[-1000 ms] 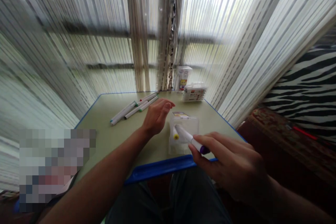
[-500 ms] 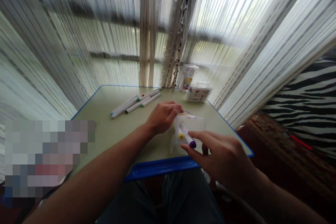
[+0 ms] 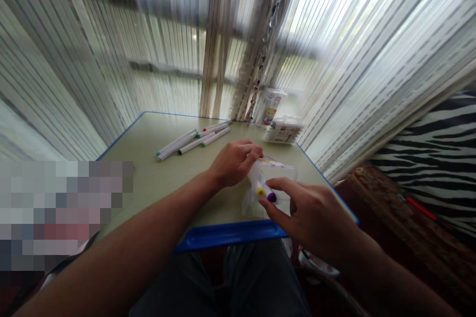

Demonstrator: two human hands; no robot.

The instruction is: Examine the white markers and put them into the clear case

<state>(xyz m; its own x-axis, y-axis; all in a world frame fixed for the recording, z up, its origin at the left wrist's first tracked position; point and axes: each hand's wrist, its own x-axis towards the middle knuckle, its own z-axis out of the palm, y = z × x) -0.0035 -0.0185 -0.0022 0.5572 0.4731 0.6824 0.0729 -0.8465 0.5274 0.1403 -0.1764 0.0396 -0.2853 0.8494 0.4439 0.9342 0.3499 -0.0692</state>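
Near the front edge of the table lies a clear plastic case (image 3: 284,174), its open end turned toward me. My left hand (image 3: 238,161) is closed on the case's far left side. Inside, the yellow end of a marker (image 3: 260,192) shows. Beside it, a white marker with a purple end (image 3: 271,197) sits mostly within the case. My right hand (image 3: 308,208) has its index finger and thumb around this purple-ended marker, close to the case's opening. The right hand's other fingers are curled and partly hidden.
Several white markers (image 3: 193,144) with coloured ends lie on the table (image 3: 156,131) at the left back. Another clear case (image 3: 270,115) stands at the back right, behind a labelled marker pack (image 3: 284,131). A blue trough (image 3: 230,234) runs along the front edge.
My right hand has pushed the purple-ended marker deeper into the case, beside the yellow-ended one. The left hand keeps its hold on the case. The view has shifted slightly.
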